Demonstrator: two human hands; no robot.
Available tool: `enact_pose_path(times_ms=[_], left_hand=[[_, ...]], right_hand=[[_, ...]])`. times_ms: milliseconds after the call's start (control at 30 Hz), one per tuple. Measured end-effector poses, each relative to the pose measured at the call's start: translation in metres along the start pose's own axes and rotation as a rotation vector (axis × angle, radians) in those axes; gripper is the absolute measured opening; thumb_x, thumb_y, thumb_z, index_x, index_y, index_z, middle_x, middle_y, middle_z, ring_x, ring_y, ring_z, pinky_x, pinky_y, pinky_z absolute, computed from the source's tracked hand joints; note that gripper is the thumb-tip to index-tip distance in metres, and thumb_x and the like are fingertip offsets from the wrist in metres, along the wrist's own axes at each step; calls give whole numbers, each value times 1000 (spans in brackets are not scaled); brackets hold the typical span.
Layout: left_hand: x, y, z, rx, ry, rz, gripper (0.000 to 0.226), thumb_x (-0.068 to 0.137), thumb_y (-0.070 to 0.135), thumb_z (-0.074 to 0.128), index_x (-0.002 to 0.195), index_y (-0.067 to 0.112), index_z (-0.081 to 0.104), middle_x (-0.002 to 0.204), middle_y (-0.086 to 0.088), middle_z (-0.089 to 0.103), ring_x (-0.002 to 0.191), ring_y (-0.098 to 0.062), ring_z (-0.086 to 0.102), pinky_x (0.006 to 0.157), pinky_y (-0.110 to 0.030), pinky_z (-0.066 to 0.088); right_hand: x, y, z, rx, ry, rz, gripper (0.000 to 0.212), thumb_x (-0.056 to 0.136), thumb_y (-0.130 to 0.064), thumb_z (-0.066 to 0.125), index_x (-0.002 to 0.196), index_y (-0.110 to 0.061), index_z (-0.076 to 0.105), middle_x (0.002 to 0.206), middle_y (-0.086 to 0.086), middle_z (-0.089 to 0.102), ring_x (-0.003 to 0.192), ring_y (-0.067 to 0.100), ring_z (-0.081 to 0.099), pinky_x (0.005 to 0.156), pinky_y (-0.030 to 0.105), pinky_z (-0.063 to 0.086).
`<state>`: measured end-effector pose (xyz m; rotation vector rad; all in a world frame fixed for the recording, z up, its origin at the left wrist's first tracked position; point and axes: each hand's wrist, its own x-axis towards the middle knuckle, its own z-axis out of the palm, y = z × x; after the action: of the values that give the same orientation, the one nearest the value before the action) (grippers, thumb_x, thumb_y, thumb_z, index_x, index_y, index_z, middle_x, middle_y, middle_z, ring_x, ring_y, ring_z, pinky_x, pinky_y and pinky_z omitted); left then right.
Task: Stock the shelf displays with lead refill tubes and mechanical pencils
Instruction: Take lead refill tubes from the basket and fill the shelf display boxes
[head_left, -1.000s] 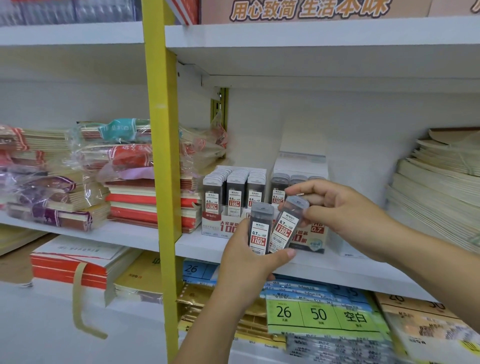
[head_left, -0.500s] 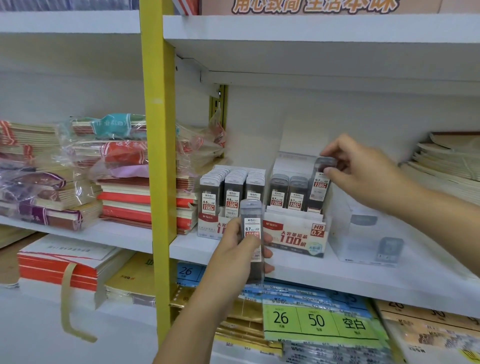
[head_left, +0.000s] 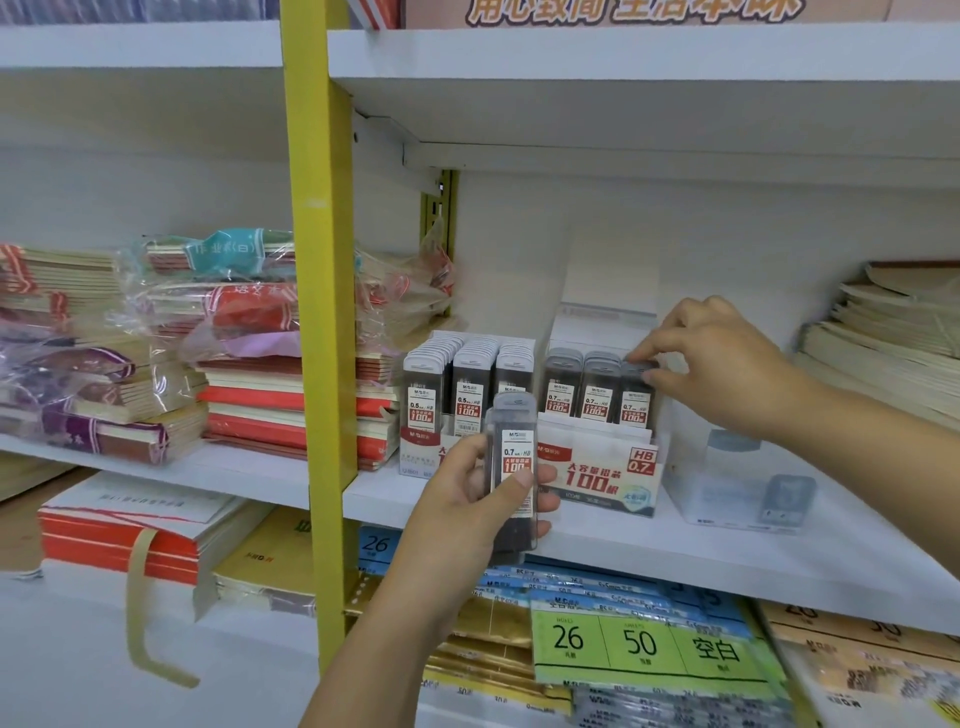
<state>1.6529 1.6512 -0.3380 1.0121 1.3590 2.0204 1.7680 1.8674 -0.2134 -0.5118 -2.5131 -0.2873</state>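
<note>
Head view: both hands worked at the 0.7 display box (head_left: 602, 473) near the front edge of the shelf (head_left: 727, 561).
Upright before the box (label facing out), a lead refill tube (head_left: 514, 467) sat gripped in the left hand (head_left: 467, 512); the right hand (head_left: 727, 364) pinched the top of the rightmost tube (head_left: 635, 400) in the box's front row.

A white shelf (head_left: 675, 551) runs across, split by a yellow post (head_left: 317, 312). Right of the post, two display boxes of tubes (head_left: 558, 400) stand side by side: the 0.5 box (head_left: 415, 460) left, the 0.7 box (head_left: 602, 480) right. Just right of them sits a clear box (head_left: 737, 483), and at the far right lie stacked notebooks (head_left: 883, 343). Left of the post lie more stacks (head_left: 260, 415), some in plastic wrap.
</note>
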Motion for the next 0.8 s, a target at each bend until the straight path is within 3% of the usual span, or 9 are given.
enact_pose_path(times_ms=[100, 167, 233, 333, 400, 467, 600, 700, 800], left_hand=[[-1, 0, 0, 42, -11, 10, 24, 96, 19, 64, 119, 25, 62, 106, 1, 77, 93, -18, 75, 74, -32, 61], [-1, 1, 0, 63, -16, 16, 22, 94, 23, 66, 116, 28, 64, 107, 3, 77, 92, -21, 75, 80, -41, 62], [-2, 1, 1, 63, -31, 19, 21, 92, 28, 69, 112, 33, 67, 107, 3, 77, 92, -22, 75, 82, -42, 62], [-4, 3, 3, 61, -53, 23, 18, 92, 31, 69, 108, 38, 68, 104, 0, 77, 88, -20, 75, 69, -31, 61], [-5, 3, 3, 43, -32, 15, 19, 91, 35, 68, 110, 36, 67, 103, 0, 77, 87, -18, 75, 66, -24, 57], [-5, 3, 1, 26, 12, 2, 19, 95, 33, 63, 113, 29, 66, 102, 0, 77, 87, -16, 75, 67, -24, 57], [-4, 3, -7, 6, 86, -32, 19, 103, 16, 51, 113, 26, 64, 100, 0, 78, 85, -15, 74, 69, -28, 59], [-4, 4, -11, -9, 118, -22, 23, 102, 14, 53, 105, 30, 70, 100, -1, 77, 87, -17, 74, 70, -29, 60], [-5, 6, -13, -34, 136, -10, 28, 101, 15, 56, 98, 36, 73, 99, -1, 77, 88, -18, 75, 73, -31, 61]], right_hand=[[-5, -7, -6, -23, 110, -11, 24, 92, -33, 60, 114, -29, 69, 97, -10, 46, 103, 14, 41, 82, 27, 32], [-14, -25, -12, 211, 161, 3, 18, 91, -32, 60, 106, -32, 70, 90, -17, 55, 92, 2, 49, 77, 14, 34], [-25, -51, -17, 605, -14, 44, 13, 87, -36, 64, 98, -39, 68, 82, -17, 67, 81, -5, 60, 66, 4, 41], [-40, -80, -7, 876, -263, 95, 19, 84, -39, 68, 103, -37, 65, 81, -15, 72, 69, 1, 67, 56, 12, 47], [-42, -88, -1, 959, -199, 171, 16, 85, -32, 70, 100, -28, 67, 75, -8, 74, 61, 4, 67, 52, 17, 47], [-35, -82, -1, 1028, -8, 275, 17, 86, -26, 70, 102, -22, 67, 73, -4, 74, 56, 7, 67, 48, 20, 48], [-12, -60, -19, 853, 351, 203, 13, 91, -26, 64, 97, -34, 55, 76, -6, 71, 61, 3, 67, 54, 21, 48], [-4, -58, -14, 455, 289, 18, 17, 90, -32, 63, 94, -39, 47, 78, -21, 60, 68, -5, 59, 58, 16, 40], [0, -62, 2, 335, 165, -37, 17, 90, -35, 61, 100, -36, 47, 81, -21, 57, 74, -6, 55, 59, 19, 42]])
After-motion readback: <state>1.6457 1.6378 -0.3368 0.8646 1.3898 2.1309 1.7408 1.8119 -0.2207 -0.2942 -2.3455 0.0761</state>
